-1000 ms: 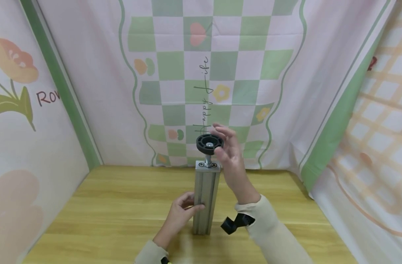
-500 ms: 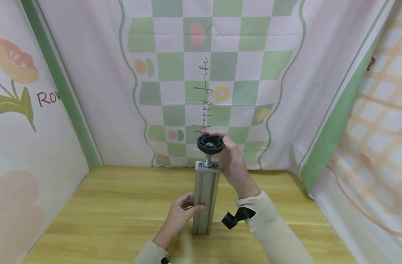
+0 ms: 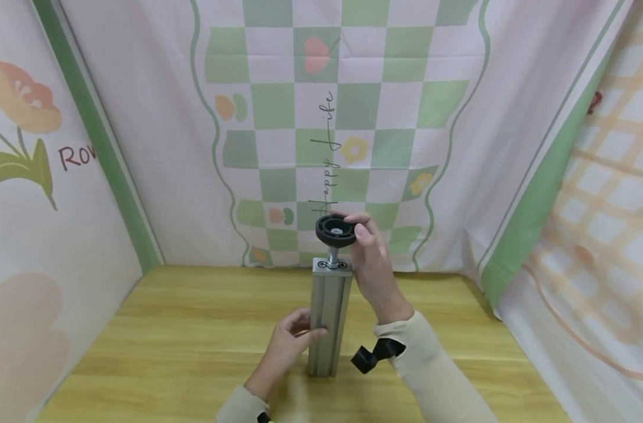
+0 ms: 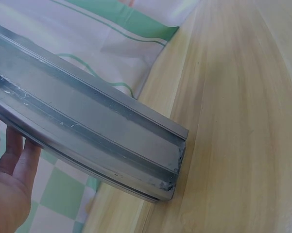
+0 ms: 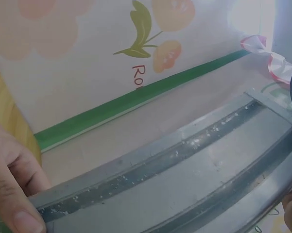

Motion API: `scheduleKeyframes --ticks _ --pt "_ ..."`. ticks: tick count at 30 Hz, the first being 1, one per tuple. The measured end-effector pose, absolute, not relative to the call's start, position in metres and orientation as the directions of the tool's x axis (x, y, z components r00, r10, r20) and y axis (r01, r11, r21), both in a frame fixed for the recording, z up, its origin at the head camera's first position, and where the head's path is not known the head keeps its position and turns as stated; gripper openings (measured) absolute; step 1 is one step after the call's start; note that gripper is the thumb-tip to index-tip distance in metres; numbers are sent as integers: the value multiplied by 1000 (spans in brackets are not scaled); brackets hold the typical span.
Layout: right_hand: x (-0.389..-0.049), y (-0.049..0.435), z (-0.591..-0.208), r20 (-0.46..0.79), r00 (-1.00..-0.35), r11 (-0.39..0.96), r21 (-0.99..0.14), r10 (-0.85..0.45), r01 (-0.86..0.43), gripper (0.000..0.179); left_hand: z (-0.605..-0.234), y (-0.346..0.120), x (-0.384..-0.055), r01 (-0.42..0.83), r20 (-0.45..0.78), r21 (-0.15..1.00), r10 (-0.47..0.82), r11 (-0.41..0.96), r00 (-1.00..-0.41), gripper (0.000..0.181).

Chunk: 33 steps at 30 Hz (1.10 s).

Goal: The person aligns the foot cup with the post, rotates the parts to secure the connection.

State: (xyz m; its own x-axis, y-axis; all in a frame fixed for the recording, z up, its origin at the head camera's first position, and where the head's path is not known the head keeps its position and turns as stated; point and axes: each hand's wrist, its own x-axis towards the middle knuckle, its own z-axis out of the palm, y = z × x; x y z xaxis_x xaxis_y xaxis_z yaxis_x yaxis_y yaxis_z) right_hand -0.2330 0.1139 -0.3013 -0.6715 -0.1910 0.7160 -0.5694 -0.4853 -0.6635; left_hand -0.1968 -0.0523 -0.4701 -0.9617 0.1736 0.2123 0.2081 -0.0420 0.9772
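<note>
An aluminium extrusion profile (image 3: 329, 317) stands upright on the table in the head view. Its top bears a metal end plate (image 3: 332, 269), a threaded stud (image 3: 333, 256) and a black round levelling foot (image 3: 327, 237) facing up. Partway down the profile, my left hand (image 3: 286, 341) grips it from the left, thumb across the front. My right hand (image 3: 375, 270) pinches the foot's right rim, thumb in front and fingers behind. The profile's bottom end (image 4: 172, 167) meets the wood in the left wrist view. White specks line the groove (image 5: 199, 141) in the right wrist view.
The wooden table (image 3: 194, 335) runs back to a checkered cloth (image 3: 321, 106). Printed cloths also hang at the left (image 3: 88, 235) and right (image 3: 580, 282). A black strap mount (image 3: 376, 355) sits on the right wrist.
The right fingers came in round the levelling foot's rim, reached behind it, then drew back right with the thumb on its front right edge. The left hand and profile stayed put.
</note>
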Motion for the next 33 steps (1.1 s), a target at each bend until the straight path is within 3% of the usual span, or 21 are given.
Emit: scheduleKeyframes --ticks 5,11,16,23,27,33 --pt "-228 111 -303 731 -675 -465 -635 -103 -616 10 -471 -52 -197 200 205 979 169 -46 -964 41" --pt "-221 110 -304 727 -684 -417 -642 -64 -644 12 -473 -53 -197 193 198 980 170 -48 -965 43" --pt "-216 108 -303 747 -665 -322 -635 -24 -702 22 -473 -53 -198 189 195 981 173 -54 -965 43" --pt "-214 103 -303 818 -570 -125 -560 75 -819 47 -474 -54 -199 198 205 979 182 -52 -962 43" --pt "-213 103 -304 828 -560 -107 -554 36 -826 62 -475 -54 -198 208 213 977 183 -45 -960 43" --pt "-215 110 -297 764 -630 -224 -644 -138 -731 46 -472 -52 -197 209 215 977 170 -52 -962 40"
